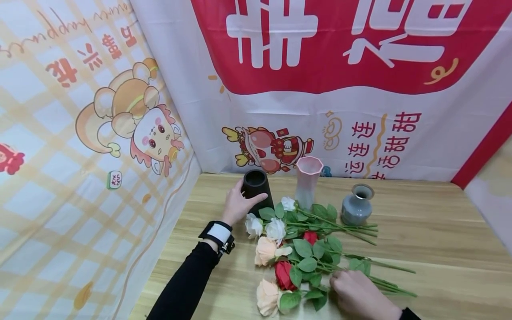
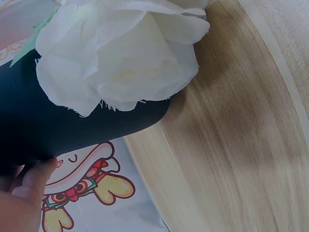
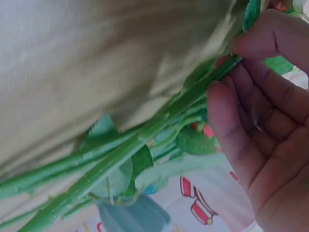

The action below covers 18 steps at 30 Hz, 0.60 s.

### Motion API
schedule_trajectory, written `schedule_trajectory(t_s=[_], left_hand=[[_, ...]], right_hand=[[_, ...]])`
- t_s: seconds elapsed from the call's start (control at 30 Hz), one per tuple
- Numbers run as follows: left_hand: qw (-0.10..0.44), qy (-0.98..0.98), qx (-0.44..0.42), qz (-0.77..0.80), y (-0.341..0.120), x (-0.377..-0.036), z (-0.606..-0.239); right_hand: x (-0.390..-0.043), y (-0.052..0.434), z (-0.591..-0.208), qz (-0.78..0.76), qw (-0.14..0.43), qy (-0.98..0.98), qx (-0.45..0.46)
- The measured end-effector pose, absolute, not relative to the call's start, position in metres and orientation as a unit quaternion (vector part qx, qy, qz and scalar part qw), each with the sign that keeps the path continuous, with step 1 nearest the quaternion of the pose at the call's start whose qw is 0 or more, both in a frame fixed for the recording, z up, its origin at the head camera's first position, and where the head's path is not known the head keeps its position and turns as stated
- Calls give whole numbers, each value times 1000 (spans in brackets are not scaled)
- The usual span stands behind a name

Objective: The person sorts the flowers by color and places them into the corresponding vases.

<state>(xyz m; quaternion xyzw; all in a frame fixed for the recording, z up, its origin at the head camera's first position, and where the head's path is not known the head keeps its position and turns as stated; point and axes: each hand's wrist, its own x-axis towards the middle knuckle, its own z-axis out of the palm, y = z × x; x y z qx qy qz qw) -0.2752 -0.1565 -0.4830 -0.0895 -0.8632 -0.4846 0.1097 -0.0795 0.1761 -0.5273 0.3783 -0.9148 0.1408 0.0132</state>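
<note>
Place: it looked like a staged booth, not a lived-in room.
Walls: printed cartoon banners (image 1: 320, 89) hung on the far and left sides.
Surface: a wooden table (image 1: 440, 231) filled the floor of the corner.
Props: three vases (image 1: 309, 180) stood at the far edge.

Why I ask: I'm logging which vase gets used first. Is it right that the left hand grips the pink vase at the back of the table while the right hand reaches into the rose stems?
Not quite. The left hand grips the black vase, not the pink vase, which stands untouched beside it. The head view shows this. The right hand is indeed at the rose stems.
</note>
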Motion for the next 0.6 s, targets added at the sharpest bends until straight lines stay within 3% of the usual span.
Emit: schedule_trajectory(t_s=[0.23, 0.47, 0.6], left_hand=[[104, -861, -91, -490, -159, -276, -485], [104, -862, -86, -488, -159, -275, -485], [103, -866, -83, -483, -159, -276, -485]], right_hand=[[-84, 186, -511, 107, 99, -910, 389], [-90, 192, -493, 93, 265, -874, 396], [-95, 195, -483, 106, 307, -869, 372]])
